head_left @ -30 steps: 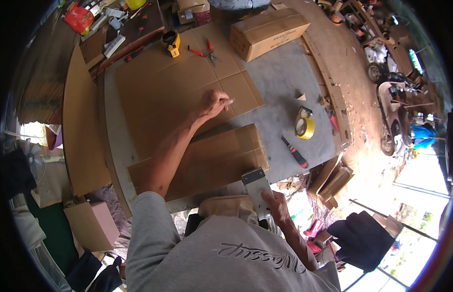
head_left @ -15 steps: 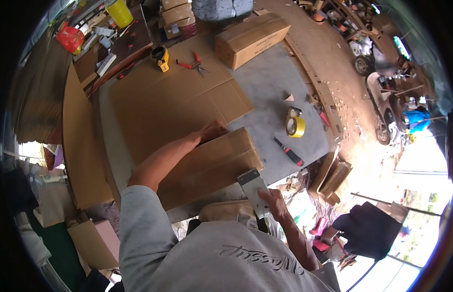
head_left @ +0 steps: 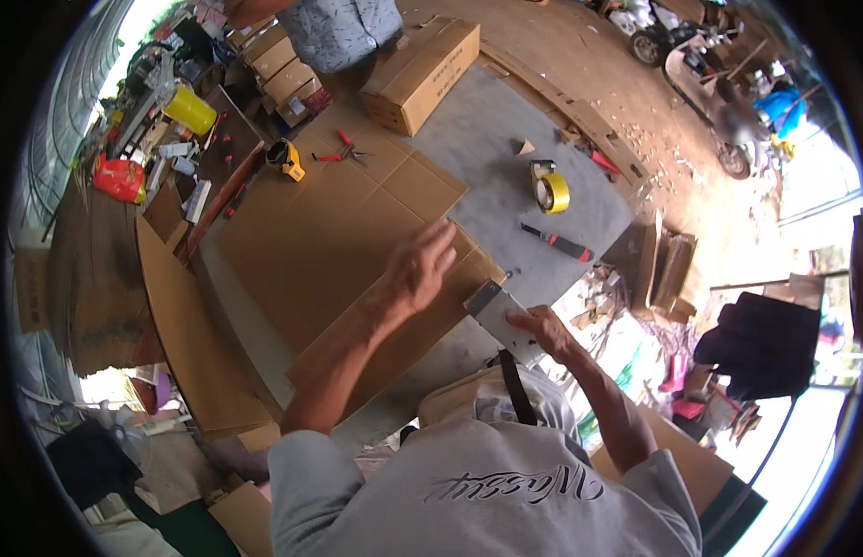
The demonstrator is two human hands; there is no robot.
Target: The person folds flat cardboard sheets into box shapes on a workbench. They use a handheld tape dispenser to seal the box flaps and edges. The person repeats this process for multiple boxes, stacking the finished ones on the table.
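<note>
A long brown cardboard box (head_left: 450, 302) lies along the near side of the table. Above its top, my left hand (head_left: 420, 267) is raised with the fingers stretched out and holds nothing. My right hand (head_left: 541, 330) is closed round a flat grey metal tool (head_left: 502, 316) with a dark end. That dark end is at the box's right end; whether it touches the cardboard I cannot tell. Beyond the box, a creased flat cardboard sheet (head_left: 348, 204) covers much of the table.
Red-handled pliers (head_left: 346, 150) and a yellow-black tape measure (head_left: 285, 160) lie on the sheet. On the grey tabletop (head_left: 487, 121) are a yellow tape roll (head_left: 551, 193), a red-black knife (head_left: 560, 243) and another closed box (head_left: 422, 79). Another person (head_left: 339, 32) stands at the far side.
My left hand has come off the box's far side and opened above it. My right hand still holds the metal tool near the box's right end. The view has shifted.
</note>
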